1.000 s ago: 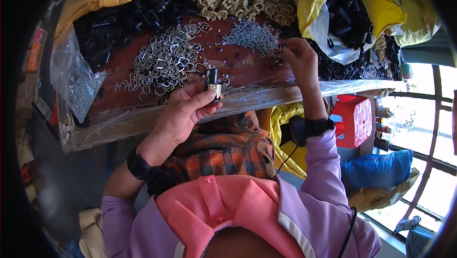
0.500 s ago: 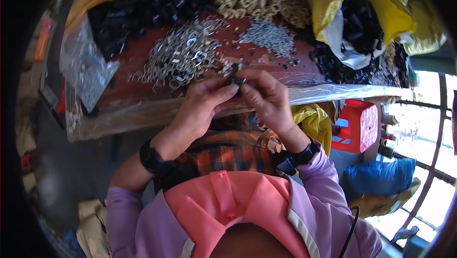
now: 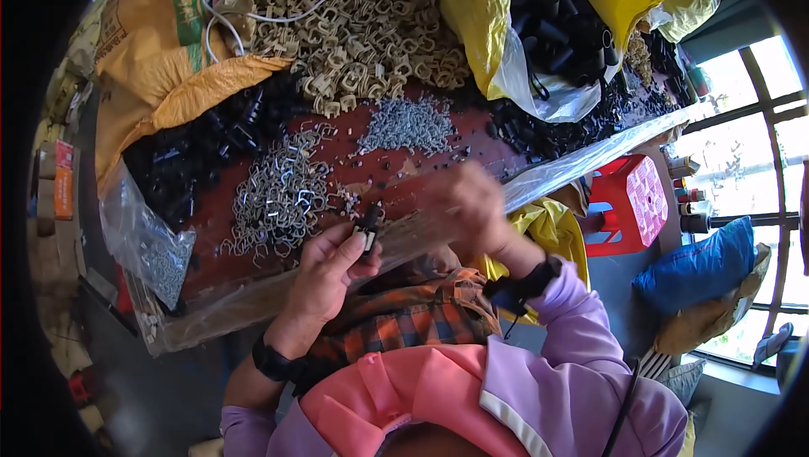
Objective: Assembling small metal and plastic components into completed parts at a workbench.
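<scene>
My left hand (image 3: 327, 276) pinches a small black plastic fitting (image 3: 369, 223) between thumb and fingers at the table's front edge, and a pale part shows on the fitting beside my thumb. To the right, over the table edge, my right hand (image 3: 468, 204) is smeared by motion; its fingers and anything in them cannot be made out. Beyond my left hand lies a heap of shiny U-shaped metal clips (image 3: 282, 192). A pile of small grey screws (image 3: 407, 127) lies farther back, with a large heap of beige ring-like clips (image 3: 371, 40) behind it.
Black plastic parts (image 3: 181, 158) cover the table's left, beside an orange sack (image 3: 147, 69) and a clear bag of small parts (image 3: 160, 259). At the back right stands a yellow bag (image 3: 476, 27) holding black tubes. A red stool (image 3: 632, 204) stands right of the table.
My hands were together at the black fitting; the right has come away to the right, while the left keeps the fitting. The whole view has turned and shifted.
</scene>
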`<state>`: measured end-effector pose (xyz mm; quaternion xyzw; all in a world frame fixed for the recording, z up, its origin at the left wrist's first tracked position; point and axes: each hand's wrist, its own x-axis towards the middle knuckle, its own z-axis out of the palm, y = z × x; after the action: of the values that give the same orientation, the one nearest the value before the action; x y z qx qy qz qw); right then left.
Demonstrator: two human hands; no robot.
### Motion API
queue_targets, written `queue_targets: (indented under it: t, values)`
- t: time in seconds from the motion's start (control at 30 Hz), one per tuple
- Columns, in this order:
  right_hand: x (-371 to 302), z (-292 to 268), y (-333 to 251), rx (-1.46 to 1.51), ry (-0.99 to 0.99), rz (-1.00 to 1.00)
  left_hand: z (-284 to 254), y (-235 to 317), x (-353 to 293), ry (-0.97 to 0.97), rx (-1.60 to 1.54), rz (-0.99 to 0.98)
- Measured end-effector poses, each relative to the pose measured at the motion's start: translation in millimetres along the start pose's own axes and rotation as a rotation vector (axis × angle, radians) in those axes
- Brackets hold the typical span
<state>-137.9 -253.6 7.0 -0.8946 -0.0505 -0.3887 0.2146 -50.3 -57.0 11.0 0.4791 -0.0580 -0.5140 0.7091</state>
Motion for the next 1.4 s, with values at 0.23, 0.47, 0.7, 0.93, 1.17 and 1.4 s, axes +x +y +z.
queue_targets:
  t: [0.23, 0.47, 0.7, 0.93, 1.17, 1.4]
  values:
    - [41, -73, 182, -0.460, 0.306, 0.475, -8, 2, 5, -0.003, 0.123, 0.035]
    - [51, -73, 211, -0.816, -0.114, 0.734, -4, -1, -2, 0.059, 0.084, 0.003]
    - [20, -82, 197, -0.339, 0.116, 0.691, -11, -6, -4, 0.055, 0.020, 0.015]
    - [24, -105, 137, 0.149, 0.423, 0.690, -13, -8, -11, 0.048, 0.019, 0.039]
    - [15, -106, 107, 1.262, 0.888, 0.736, -13, -2, -18, 0.081, 0.029, 0.050]
    - [19, -18, -16, 0.972, -0.146, 0.909, 6, 28, -17, 0.058, 0.026, 0.032]
